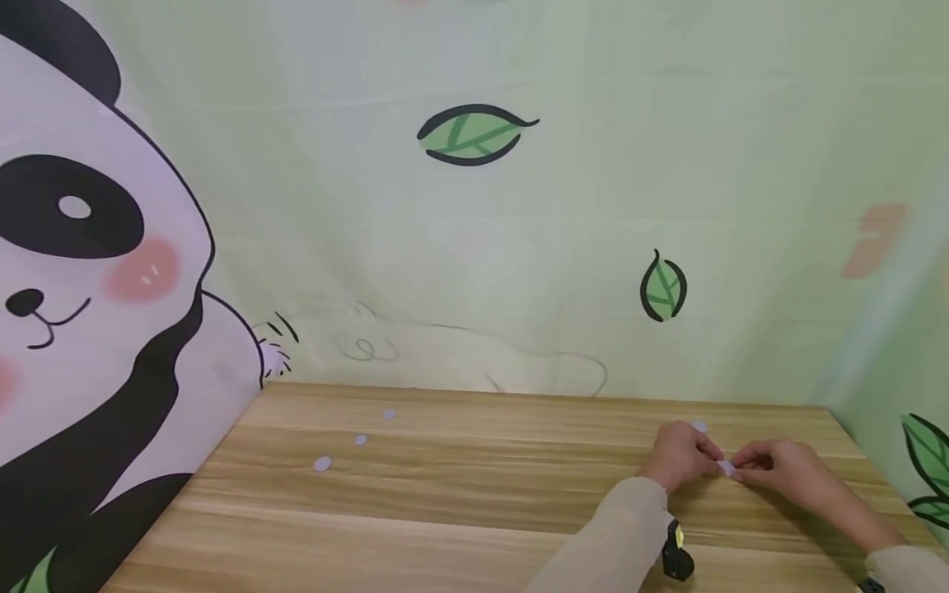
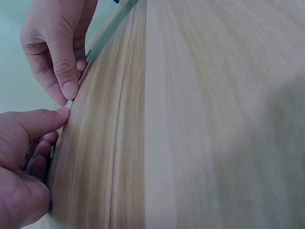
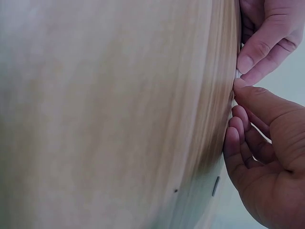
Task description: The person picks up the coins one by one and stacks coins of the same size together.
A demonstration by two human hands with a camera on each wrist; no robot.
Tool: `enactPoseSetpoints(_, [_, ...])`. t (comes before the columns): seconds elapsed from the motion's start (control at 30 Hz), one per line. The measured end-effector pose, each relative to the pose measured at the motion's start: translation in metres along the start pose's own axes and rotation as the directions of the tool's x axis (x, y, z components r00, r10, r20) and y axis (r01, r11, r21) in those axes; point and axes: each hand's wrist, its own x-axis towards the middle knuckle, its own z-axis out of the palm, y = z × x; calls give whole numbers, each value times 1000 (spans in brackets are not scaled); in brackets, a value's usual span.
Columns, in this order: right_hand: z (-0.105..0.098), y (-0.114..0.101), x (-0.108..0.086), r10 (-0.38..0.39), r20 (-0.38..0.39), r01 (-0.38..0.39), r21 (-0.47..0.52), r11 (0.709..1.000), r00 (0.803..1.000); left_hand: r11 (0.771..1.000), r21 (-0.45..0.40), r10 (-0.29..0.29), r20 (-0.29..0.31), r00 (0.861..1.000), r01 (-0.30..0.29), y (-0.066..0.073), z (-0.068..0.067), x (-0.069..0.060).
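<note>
Both hands meet over the right part of the table in the head view. Between them is a small pale paper-like piece point(image 1: 726, 468). My left hand point(image 1: 682, 455) pinches one edge of it with thumb and forefinger, and my right hand point(image 1: 789, 469) pinches the opposite edge. The left wrist view shows the thin white piece point(image 2: 69, 103) with both thumbs against it. In the right wrist view the fingertips of the right hand point(image 3: 271, 138) and left hand point(image 3: 274, 36) nearly meet, mostly covering the piece. Just behind the left hand lies a pale round disc point(image 1: 699, 426).
Toward the left of the wooden table point(image 1: 445, 494) lie three more pale discs: a near one point(image 1: 322, 464), a middle one point(image 1: 361, 440) and a far one point(image 1: 389, 414). A printed panda backdrop point(image 1: 474, 247) rises behind the table. A black device point(image 1: 676, 556) is on the left wrist.
</note>
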Motion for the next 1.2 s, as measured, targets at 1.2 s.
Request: enactPoseSetpoints(1.2, [2,-2,-1,-34,-42,34,-3,999,999,997,81,23,-39,999,-20,-3,-6,3])
